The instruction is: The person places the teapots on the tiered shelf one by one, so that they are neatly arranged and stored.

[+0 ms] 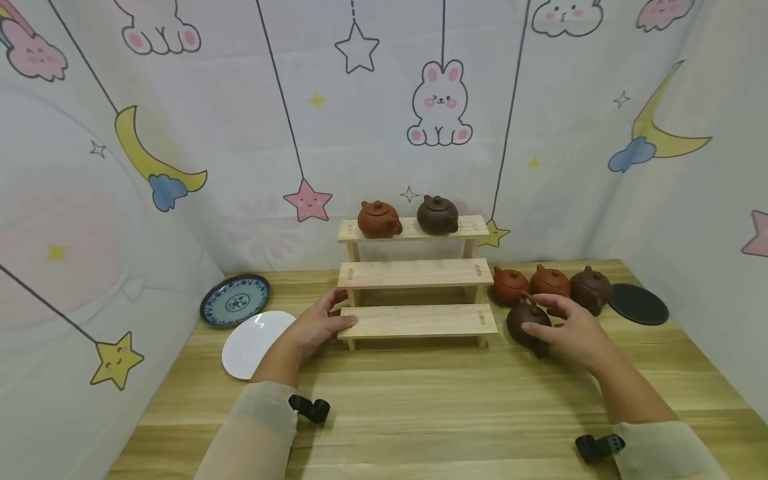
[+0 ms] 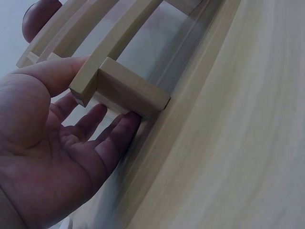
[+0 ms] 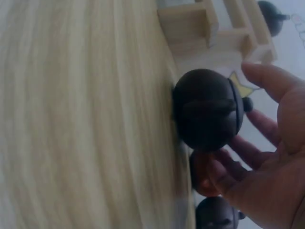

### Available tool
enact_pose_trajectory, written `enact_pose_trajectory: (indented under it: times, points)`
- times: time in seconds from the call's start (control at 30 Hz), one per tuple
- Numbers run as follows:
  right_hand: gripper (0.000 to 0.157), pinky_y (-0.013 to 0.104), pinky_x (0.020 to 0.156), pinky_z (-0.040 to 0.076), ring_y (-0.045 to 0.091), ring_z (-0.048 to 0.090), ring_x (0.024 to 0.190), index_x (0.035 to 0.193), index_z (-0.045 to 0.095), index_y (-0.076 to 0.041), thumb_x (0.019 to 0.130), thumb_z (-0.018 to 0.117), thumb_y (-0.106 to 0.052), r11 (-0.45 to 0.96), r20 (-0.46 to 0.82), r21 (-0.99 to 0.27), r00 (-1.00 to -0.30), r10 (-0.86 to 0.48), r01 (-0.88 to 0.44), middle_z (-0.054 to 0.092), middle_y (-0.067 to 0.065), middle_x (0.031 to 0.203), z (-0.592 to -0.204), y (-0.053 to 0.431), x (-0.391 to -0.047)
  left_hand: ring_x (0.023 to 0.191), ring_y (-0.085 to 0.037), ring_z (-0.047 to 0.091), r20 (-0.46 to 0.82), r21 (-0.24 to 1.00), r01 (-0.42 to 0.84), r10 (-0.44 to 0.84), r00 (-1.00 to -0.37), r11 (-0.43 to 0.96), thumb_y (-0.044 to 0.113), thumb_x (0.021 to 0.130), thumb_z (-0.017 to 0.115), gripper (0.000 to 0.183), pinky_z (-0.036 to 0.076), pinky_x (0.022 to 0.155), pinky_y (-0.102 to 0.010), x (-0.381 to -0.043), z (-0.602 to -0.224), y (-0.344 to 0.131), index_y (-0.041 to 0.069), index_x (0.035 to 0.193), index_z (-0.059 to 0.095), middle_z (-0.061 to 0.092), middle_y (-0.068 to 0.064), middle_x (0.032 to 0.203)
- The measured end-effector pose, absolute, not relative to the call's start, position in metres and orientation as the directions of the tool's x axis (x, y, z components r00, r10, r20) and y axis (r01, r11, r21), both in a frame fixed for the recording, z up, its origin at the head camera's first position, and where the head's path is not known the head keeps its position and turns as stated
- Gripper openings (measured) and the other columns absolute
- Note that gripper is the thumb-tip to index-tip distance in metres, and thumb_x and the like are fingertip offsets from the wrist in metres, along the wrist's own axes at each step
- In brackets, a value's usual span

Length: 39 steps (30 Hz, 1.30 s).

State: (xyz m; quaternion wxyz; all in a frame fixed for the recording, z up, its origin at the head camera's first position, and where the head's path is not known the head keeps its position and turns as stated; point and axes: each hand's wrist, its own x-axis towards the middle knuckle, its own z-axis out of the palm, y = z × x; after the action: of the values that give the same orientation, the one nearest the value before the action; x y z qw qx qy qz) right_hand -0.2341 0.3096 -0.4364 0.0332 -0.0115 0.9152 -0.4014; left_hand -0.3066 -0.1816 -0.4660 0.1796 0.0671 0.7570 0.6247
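Observation:
A three-step wooden stand [image 1: 414, 323] stands on the table. At its left end my left hand [image 1: 315, 327] holds the lowest step, thumb over the board's corner and fingers by the leg, as the left wrist view shows. My right hand [image 1: 573, 333] is spread around a dark brown teapot [image 3: 205, 109] that sits on the table right of the stand. Its thumb is apart from the pot; whether the fingertips touch near the lid cannot be told. A reddish teapot [image 1: 378, 220] and another dark teapot [image 1: 437, 215] sit on the top step.
Behind the right hand stand two reddish teapots [image 1: 510, 285] and a dark teapot [image 1: 591, 288], beside a black round plate [image 1: 639, 304]. At left lie a blue-patterned plate [image 1: 235, 300] and a white plate [image 1: 246, 347]. A printed curtain [image 1: 384, 133] hangs behind.

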Motion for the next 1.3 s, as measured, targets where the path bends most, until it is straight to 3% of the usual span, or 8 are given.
enact_pose_trajectory:
  times: [0.27,0.53,0.97,1.3]
  points:
    - [0.087,0.060,0.103,0.057,0.061,0.047,0.144,0.161,0.042,-0.004,0.095,0.082,-0.043,0.684,-0.084,-0.730,-0.992,-0.097,-0.005,0.042,0.034,0.163,-0.445,0.312,-0.235,0.159,-0.044,0.036,-0.188,0.971,-0.125,0.325,-0.927,0.205,0.012,0.100,0.074,0.080,0.038,0.126,-0.058,-0.305,-0.466,-0.182,0.017,0.166,0.029,0.026,-0.012,0.176]
    - [0.089,0.065,0.105,0.052,0.060,0.049,0.142,0.163,0.037,-0.007,0.094,0.083,-0.041,0.717,-0.118,-0.697,-0.989,-0.092,0.017,0.040,0.035,0.162,-0.449,0.312,-0.234,0.158,-0.043,0.038,-0.197,0.967,-0.129,0.327,-0.924,0.219,0.014,0.101,0.074,0.080,0.041,0.124,-0.056,-0.306,-0.469,-0.182,0.016,0.166,0.029,0.026,-0.012,0.176]
    - [0.089,0.057,0.100,0.059,0.057,0.053,0.141,0.161,0.042,-0.007,0.093,0.083,-0.046,0.713,-0.097,-0.701,-0.991,-0.092,0.002,0.044,0.033,0.161,-0.442,0.312,-0.237,0.163,-0.044,0.028,-0.200,0.964,-0.126,0.324,-0.925,0.235,0.017,0.100,0.075,0.081,0.035,0.128,-0.057,-0.309,-0.467,-0.184,0.016,0.167,0.028,0.023,-0.012,0.178]
    - [0.094,0.052,0.094,0.062,0.055,0.053,0.142,0.167,0.036,-0.020,0.092,0.082,-0.052,0.654,-0.063,-0.756,-0.993,-0.103,-0.019,0.044,0.026,0.164,-0.408,0.290,-0.222,0.162,-0.044,0.031,-0.199,0.964,-0.124,0.324,-0.925,0.237,0.017,0.100,0.075,0.082,0.037,0.127,-0.057,-0.310,-0.468,-0.184,0.017,0.167,0.027,0.024,-0.012,0.178]
